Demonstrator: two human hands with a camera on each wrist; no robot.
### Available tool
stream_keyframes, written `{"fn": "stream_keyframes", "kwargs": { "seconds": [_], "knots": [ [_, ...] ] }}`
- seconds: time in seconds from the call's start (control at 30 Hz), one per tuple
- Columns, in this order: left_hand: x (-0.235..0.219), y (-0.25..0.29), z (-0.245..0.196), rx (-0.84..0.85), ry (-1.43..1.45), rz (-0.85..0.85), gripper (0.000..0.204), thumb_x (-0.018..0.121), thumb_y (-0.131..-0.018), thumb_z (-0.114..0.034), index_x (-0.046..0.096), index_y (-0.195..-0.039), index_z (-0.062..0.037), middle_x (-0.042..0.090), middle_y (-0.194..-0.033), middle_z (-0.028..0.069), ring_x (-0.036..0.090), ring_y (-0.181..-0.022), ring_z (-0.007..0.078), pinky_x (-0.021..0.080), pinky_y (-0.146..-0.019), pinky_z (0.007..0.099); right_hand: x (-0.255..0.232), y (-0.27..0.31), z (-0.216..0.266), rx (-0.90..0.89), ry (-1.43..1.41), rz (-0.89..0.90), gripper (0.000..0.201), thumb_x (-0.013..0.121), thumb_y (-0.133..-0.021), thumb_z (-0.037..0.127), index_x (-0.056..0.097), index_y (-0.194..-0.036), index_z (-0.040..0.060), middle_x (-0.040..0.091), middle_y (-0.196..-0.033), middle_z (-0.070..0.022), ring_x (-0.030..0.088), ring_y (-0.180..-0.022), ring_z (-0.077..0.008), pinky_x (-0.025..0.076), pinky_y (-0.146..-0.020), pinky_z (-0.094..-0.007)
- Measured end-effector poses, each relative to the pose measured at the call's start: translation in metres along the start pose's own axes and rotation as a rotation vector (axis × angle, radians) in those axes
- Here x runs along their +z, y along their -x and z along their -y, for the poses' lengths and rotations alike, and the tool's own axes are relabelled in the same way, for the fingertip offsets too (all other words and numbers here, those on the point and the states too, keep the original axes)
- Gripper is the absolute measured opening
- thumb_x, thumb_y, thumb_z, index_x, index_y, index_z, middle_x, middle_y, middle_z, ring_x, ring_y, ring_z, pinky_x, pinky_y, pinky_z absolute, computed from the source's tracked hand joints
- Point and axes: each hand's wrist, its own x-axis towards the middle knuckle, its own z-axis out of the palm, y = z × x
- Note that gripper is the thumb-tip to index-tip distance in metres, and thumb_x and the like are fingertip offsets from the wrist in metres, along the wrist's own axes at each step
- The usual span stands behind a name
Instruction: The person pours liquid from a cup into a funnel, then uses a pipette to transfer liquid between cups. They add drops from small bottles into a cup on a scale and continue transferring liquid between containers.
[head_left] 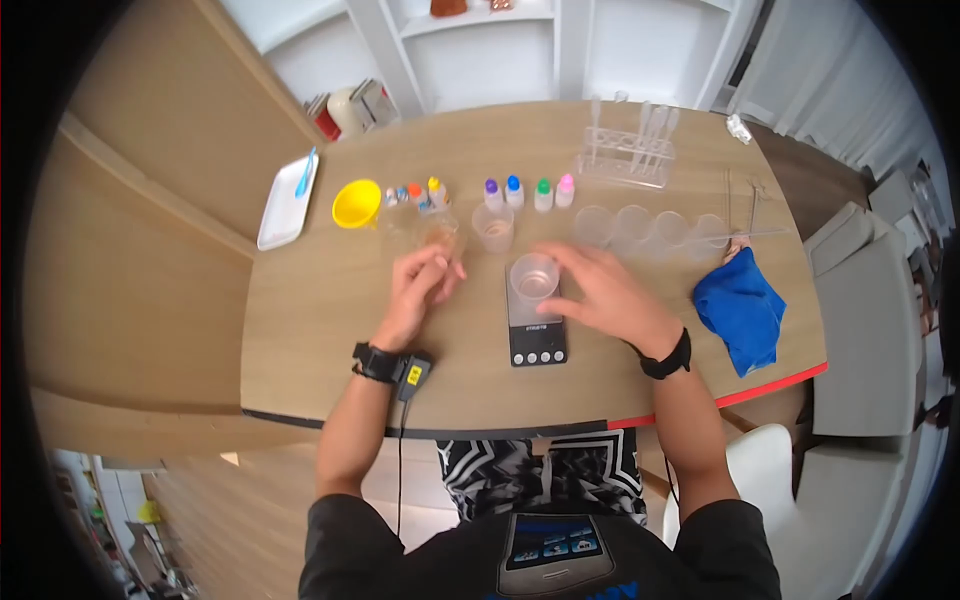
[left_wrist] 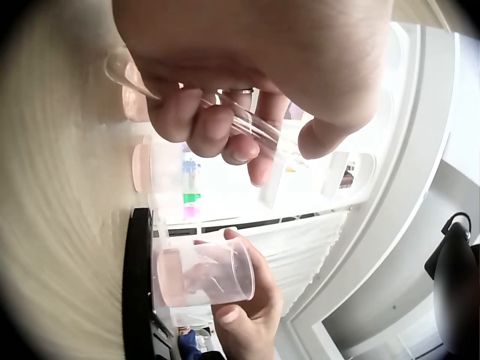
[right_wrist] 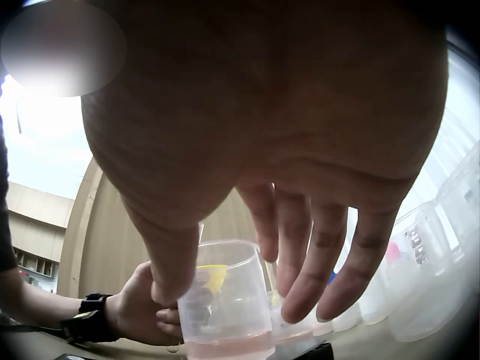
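My left hand (head_left: 425, 285) has its fingers curled round a clear slender tube (left_wrist: 251, 127) with a rounded end, held sideways in the left wrist view. In the middle of the table a clear plastic cup (head_left: 535, 277) with a little pale pink liquid stands on a black digital scale (head_left: 537, 345). My right hand (head_left: 610, 290) holds this cup between thumb and fingers, the thumb at its wall in the right wrist view. Just beyond are a second cup (head_left: 493, 232) of pinkish liquid and a clear container (head_left: 440, 232) with orange-tinted liquid, partly behind my left hand.
Several small dropper bottles (head_left: 514, 190) line the back, beside a yellow bowl (head_left: 357, 204) and a white tray (head_left: 285, 212). A test tube rack (head_left: 628, 157) stands at the back right. Several clear cups (head_left: 632, 230) and a blue cloth (head_left: 742, 308) lie to the right.
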Motion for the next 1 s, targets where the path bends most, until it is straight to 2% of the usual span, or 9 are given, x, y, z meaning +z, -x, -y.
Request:
{"fn": "stream_keyframes", "kwargs": {
  "seconds": [0.13, 0.17, 0.27, 0.3, 0.5, 0.6, 0.8, 0.9, 1.0],
  "knots": [
    [-0.002, -0.005, -0.012, 0.008, 0.201, 0.022, 0.041, 0.057, -0.102, -0.04, 0.064, -0.092, -0.0003, 0.051, -0.069, 0.0013, 0.042, -0.059, 0.0093, 0.031, -0.055, 0.0255, -0.012, -0.003, 0.018, -0.113, 0.029, -0.097, 0.046, 0.082, -0.087, 0.019, 0.066, -0.129, 0.0045, 0.066, -0.113, -0.0141, 0.066, -0.093, -0.0324, 0.055, -0.079, -0.04],
    [-0.004, -0.005, -0.009, 0.016, 0.213, 0.031, 0.042, 0.055, -0.103, -0.04, 0.064, -0.093, 0.0001, 0.05, -0.069, 0.0009, 0.042, -0.058, 0.0095, 0.031, -0.055, 0.0258, -0.012, -0.001, 0.018, -0.171, 0.057, -0.152, 0.023, 0.08, -0.089, 0.017, 0.074, -0.106, 0.0022, 0.066, -0.094, -0.0126, 0.062, -0.08, -0.0319, 0.051, -0.068, -0.0407],
    [-0.004, -0.007, -0.008, 0.024, 0.252, 0.055, 0.042, 0.055, -0.104, -0.039, 0.064, -0.094, 0.0002, 0.05, -0.068, 0.0011, 0.042, -0.058, 0.0094, 0.031, -0.055, 0.0259, -0.016, 0.003, 0.016, -0.265, 0.142, 0.032, 0.012, 0.076, -0.091, 0.015, 0.074, -0.091, 0.0026, 0.06, -0.076, -0.011, 0.058, -0.067, -0.0328, 0.045, -0.061, -0.0421],
    [-0.004, -0.008, -0.007, 0.031, 0.252, 0.057, 0.042, 0.054, -0.104, -0.039, 0.065, -0.094, 0.0004, 0.05, -0.068, 0.0007, 0.042, -0.058, 0.0095, 0.03, -0.055, 0.0259, -0.008, 0.002, 0.017, -0.296, 0.105, -0.005, 0.016, 0.072, -0.093, 0.013, 0.074, -0.08, 0.0029, 0.057, -0.066, -0.0098, 0.054, -0.059, -0.033, 0.043, -0.057, -0.0425],
    [-0.007, -0.009, -0.006, 0.045, 0.212, 0.092, 0.043, 0.052, -0.106, -0.038, 0.066, -0.095, 0.0005, 0.049, -0.068, -0.0004, 0.04, -0.058, 0.0082, 0.029, -0.055, 0.0253, 0.016, 0.004, 0.023, -0.189, 0.184, 0.357, 0.021, 0.069, -0.095, 0.017, 0.075, -0.079, 0.0049, 0.056, -0.062, -0.0112, 0.058, -0.06, -0.0319, 0.043, -0.056, -0.0453],
    [-0.007, -0.008, -0.008, 0.048, 0.202, 0.092, 0.043, 0.051, -0.106, -0.039, 0.066, -0.094, 0.0002, 0.048, -0.068, -0.0009, 0.039, -0.058, 0.0073, 0.028, -0.055, 0.0249, 0.018, 0.002, 0.028, -0.202, 0.194, 0.489, 0.016, 0.067, -0.096, 0.013, 0.083, -0.098, 0.0105, 0.05, -0.059, -0.0091, 0.054, -0.059, -0.0287, 0.042, -0.061, -0.0414],
    [-0.006, -0.01, -0.007, 0.054, 0.194, 0.103, 0.043, 0.051, -0.106, -0.039, 0.066, -0.094, -0.0003, 0.047, -0.067, -0.0014, 0.038, -0.058, 0.007, 0.027, -0.054, 0.0248, 0.025, 0.004, 0.027, -0.205, 0.227, 0.471, 0.016, 0.067, -0.095, 0.013, 0.083, -0.095, 0.0105, 0.052, -0.06, -0.0102, 0.054, -0.059, -0.0294, 0.043, -0.061, -0.0418],
    [-0.006, -0.01, -0.007, 0.055, 0.202, 0.1, 0.043, 0.052, -0.106, -0.039, 0.066, -0.093, -0.0004, 0.047, -0.067, -0.0012, 0.038, -0.058, 0.007, 0.027, -0.054, 0.0248, 0.028, 0.003, 0.03, -0.198, 0.238, 0.451, 0.04, 0.066, -0.097, 0.021, 0.062, -0.064, 0.0002, 0.056, -0.061, -0.0152, 0.059, -0.062, -0.0356, 0.043, -0.058, -0.0485],
    [-0.005, -0.011, -0.007, 0.059, 0.21, 0.11, 0.043, 0.052, -0.106, -0.039, 0.066, -0.093, -0.0005, 0.048, -0.067, -0.0013, 0.038, -0.058, 0.0069, 0.027, -0.053, 0.0245, 0.023, 0.001, 0.031, -0.155, 0.301, 0.526, 0.042, 0.064, -0.099, 0.023, 0.063, -0.064, 0.0001, 0.058, -0.062, -0.0164, 0.06, -0.063, -0.0367, 0.044, -0.058, -0.0486]
  ]
}}
